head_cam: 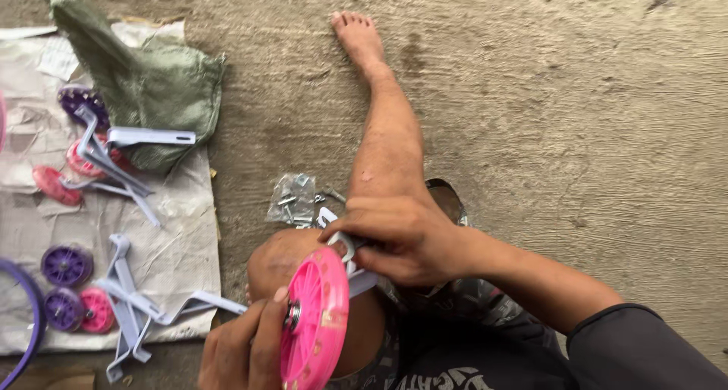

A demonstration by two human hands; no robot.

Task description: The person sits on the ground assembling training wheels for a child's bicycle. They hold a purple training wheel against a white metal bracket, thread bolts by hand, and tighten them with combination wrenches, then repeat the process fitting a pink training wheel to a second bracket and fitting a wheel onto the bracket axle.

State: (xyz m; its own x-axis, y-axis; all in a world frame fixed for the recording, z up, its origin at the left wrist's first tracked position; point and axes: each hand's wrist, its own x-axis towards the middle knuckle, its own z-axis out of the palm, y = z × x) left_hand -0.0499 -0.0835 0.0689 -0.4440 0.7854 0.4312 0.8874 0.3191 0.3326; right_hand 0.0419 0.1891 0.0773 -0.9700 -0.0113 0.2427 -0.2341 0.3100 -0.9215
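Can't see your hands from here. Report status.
Left hand grips pink training wheel at hub. Right hand pinches its pale bracket. Bag of bolts beside knee.

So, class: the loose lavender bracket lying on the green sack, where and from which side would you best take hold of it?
Grip the lavender bracket at the middle of its long flat arm, from above, fingers across its narrow width. It lies flat and alone on the green sack; its left end meets the other brackets, so the right half is freer.

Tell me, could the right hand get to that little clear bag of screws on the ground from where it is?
Probably yes. The bag of screws lies on bare ground beside the knee, close to the right hand, with nothing between them. But that hand is gripping the grey bracket on the pink wheel, so it would have to let go.
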